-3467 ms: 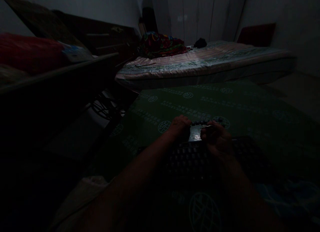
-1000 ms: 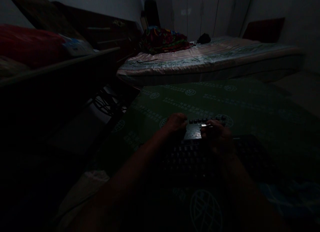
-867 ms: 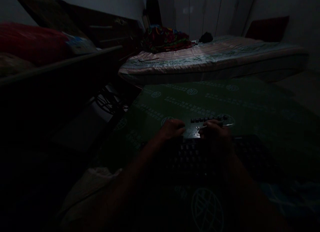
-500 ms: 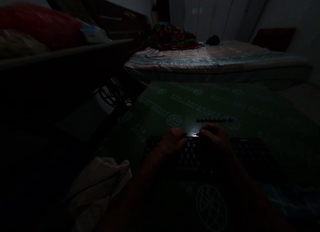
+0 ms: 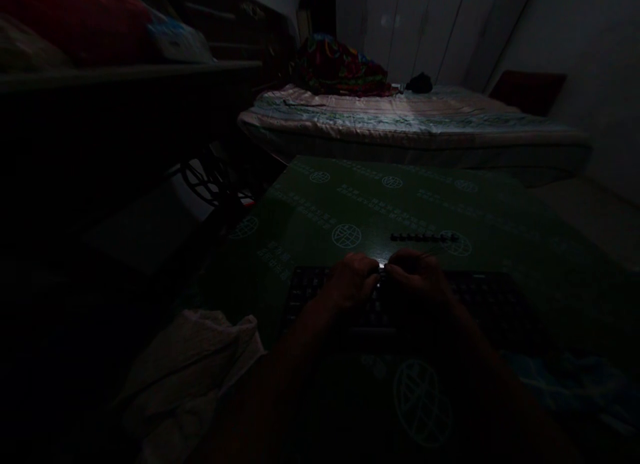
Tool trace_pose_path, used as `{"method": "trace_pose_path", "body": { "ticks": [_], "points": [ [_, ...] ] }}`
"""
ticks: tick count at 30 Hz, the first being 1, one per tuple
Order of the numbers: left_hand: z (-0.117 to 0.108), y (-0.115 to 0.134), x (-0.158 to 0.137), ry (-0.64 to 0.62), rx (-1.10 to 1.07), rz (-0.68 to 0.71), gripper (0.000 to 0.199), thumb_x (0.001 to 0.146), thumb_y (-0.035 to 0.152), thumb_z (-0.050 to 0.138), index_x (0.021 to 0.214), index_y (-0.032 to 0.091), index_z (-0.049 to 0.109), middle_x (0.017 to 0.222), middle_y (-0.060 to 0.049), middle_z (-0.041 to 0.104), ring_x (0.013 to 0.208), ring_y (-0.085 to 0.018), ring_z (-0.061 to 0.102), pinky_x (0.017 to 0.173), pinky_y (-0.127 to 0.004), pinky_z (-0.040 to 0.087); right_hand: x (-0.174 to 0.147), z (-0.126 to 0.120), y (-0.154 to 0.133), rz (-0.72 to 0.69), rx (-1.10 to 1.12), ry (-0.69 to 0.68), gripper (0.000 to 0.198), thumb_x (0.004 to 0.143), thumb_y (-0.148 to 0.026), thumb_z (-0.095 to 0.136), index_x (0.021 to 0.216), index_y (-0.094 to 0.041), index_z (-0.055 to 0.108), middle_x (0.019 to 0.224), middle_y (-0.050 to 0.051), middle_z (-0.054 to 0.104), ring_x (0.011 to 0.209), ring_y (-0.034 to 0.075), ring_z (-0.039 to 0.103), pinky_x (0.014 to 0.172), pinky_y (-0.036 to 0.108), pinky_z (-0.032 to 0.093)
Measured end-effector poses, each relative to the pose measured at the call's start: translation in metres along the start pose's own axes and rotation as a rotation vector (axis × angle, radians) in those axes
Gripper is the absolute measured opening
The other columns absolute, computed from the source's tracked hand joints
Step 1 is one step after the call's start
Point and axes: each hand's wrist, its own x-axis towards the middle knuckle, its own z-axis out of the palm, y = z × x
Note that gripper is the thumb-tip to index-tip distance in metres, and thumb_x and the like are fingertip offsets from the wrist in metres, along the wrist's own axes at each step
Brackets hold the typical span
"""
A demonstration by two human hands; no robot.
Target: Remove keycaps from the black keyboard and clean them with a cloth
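Observation:
A dark keyboard (image 5: 480, 297) lies across the green board, dim in the low light. Over its upper edge, left of its middle, my left hand (image 5: 353, 277) has its thumb and fingers drawn together. My right hand (image 5: 417, 274) is bent close beside it, fingertips pinched and nearly meeting the left ones. A small bright glint shows between the fingertips. Whatever either hand pinches is too small and dark to name. Just beyond the keyboard lies a row of small black pieces (image 5: 424, 237), like keycaps.
Beneath the keyboard is a green board (image 5: 300, 204) printed with globe marks. A pale cloth (image 5: 200, 364) lies at the lower left, a blue patterned cloth (image 5: 565, 384) at the lower right. Behind stands a bed (image 5: 415, 121); a shelf (image 5: 235, 65) with bags is at the left.
My right hand has moved left, narrowing the gap to my left hand at the keyboard's upper edge. The whole view has shifted slightly.

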Motion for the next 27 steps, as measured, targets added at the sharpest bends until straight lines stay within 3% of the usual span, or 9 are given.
{"method": "trace_pose_path", "body": {
  "ticks": [7, 11, 16, 27],
  "points": [
    [0.001, -0.002, 0.005, 0.001, 0.024, 0.017, 0.019, 0.081, 0.022, 0.049, 0.089, 0.018, 0.066, 0.090, -0.007, 0.065, 0.088, -0.018, 0.058, 0.082, -0.030, 0.044, 0.003, 0.003, -0.009, -0.060, -0.117, -0.088, 0.012, 0.066, -0.028, 0.068, 0.060, -0.019, 0.064, 0.055, -0.002, 0.059, 0.052, 0.011, 0.051, 0.049, 0.020, 0.035],
    [-0.003, -0.003, 0.007, -0.015, -0.003, 0.002, 0.021, 0.078, 0.019, 0.046, 0.086, 0.016, 0.065, 0.088, -0.007, 0.064, 0.086, -0.019, 0.058, 0.079, -0.029, 0.044, 0.008, 0.005, -0.021, -0.115, -0.490, -0.132, 0.009, 0.072, -0.026, 0.063, 0.067, -0.019, 0.066, 0.056, -0.002, 0.059, 0.053, 0.012, 0.051, 0.050, 0.021, 0.031],
    [-0.012, 0.001, 0.010, -0.008, -0.137, -0.146, 0.023, 0.076, 0.029, 0.042, 0.083, 0.019, 0.062, 0.086, -0.003, 0.064, 0.083, -0.018, 0.057, 0.069, -0.024, 0.043, 0.020, 0.003, -0.032, -0.144, -0.884, -0.239, 0.021, 0.080, -0.028, 0.054, 0.089, -0.016, 0.068, 0.080, 0.005, 0.069, 0.071, 0.016, 0.059, 0.057, 0.023, 0.033],
    [-0.020, 0.005, 0.017, -0.102, -0.220, -0.281, 0.029, 0.075, 0.035, 0.044, 0.087, 0.016, 0.061, 0.086, -0.002, 0.066, 0.082, -0.016, 0.057, 0.065, -0.020, 0.040, 0.021, 0.010, -0.043, -0.051, -0.956, -0.249, 0.030, 0.085, -0.030, 0.049, 0.108, -0.016, 0.062, 0.102, 0.009, 0.067, 0.088, 0.020, 0.061, 0.063, 0.024, 0.038]
  ]
}}
